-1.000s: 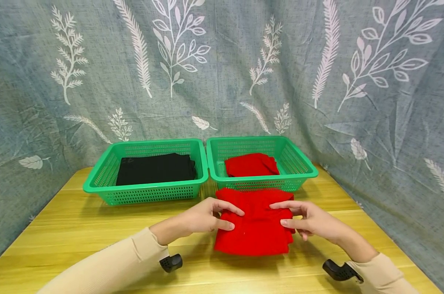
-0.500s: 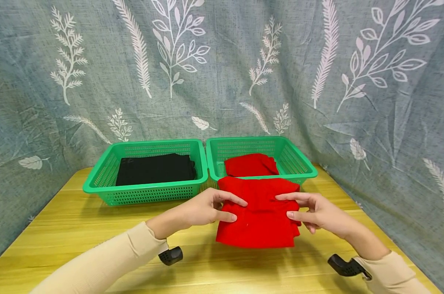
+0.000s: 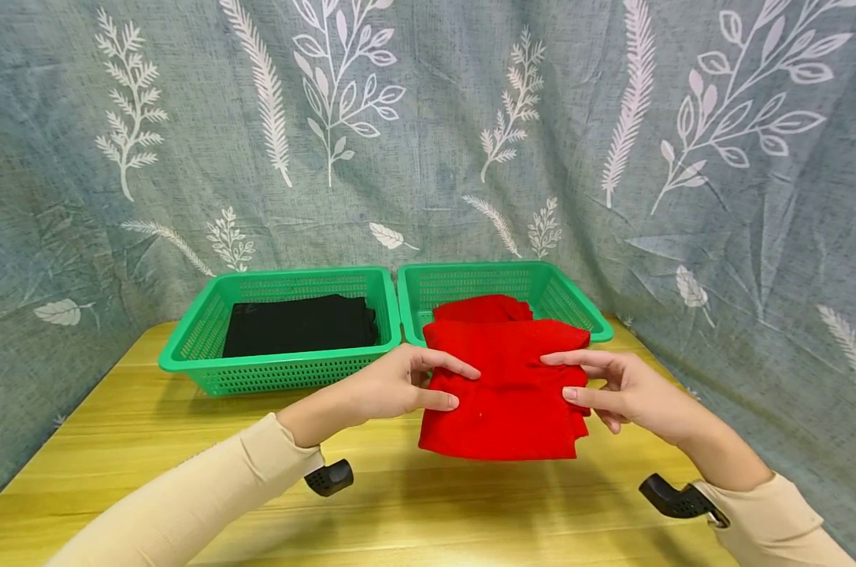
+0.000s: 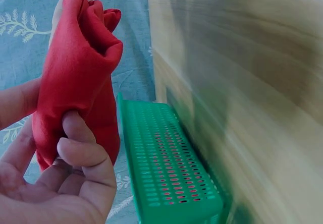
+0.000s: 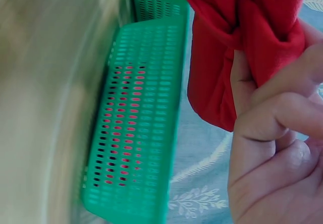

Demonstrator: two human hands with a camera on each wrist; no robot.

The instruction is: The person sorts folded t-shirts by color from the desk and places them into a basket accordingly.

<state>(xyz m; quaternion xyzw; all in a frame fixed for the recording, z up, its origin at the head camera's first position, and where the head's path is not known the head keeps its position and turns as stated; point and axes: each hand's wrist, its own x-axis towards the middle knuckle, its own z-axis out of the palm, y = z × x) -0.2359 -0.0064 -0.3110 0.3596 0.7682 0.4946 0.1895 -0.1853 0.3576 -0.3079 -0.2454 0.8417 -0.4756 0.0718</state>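
A folded red cloth garment (image 3: 502, 425) is held up above the table, in front of the right basket. My left hand (image 3: 399, 382) grips its left side, thumb and forefinger on the near face and other fingers behind. On the opposite side my right hand (image 3: 629, 390) pinches it the same way. The left wrist view shows the fingers (image 4: 83, 153) of the left hand curled under the thick folds. In the right wrist view, fingers (image 5: 282, 115) tuck into the layered edge. Another folded red cloth (image 3: 480, 308) lies in the right green basket (image 3: 576, 303), partly hidden behind the held one.
A left green basket (image 3: 279, 364) holds a folded black cloth (image 3: 300, 327). Both baskets stand side by side at the back of the wooden table (image 3: 257, 465). A patterned grey-blue curtain (image 3: 428, 142) hangs behind and along the sides.
Both hands have raised the red garment off the table and moved it forward, slightly right. Its far edge now overlaps the front rim of the right basket in the head view.
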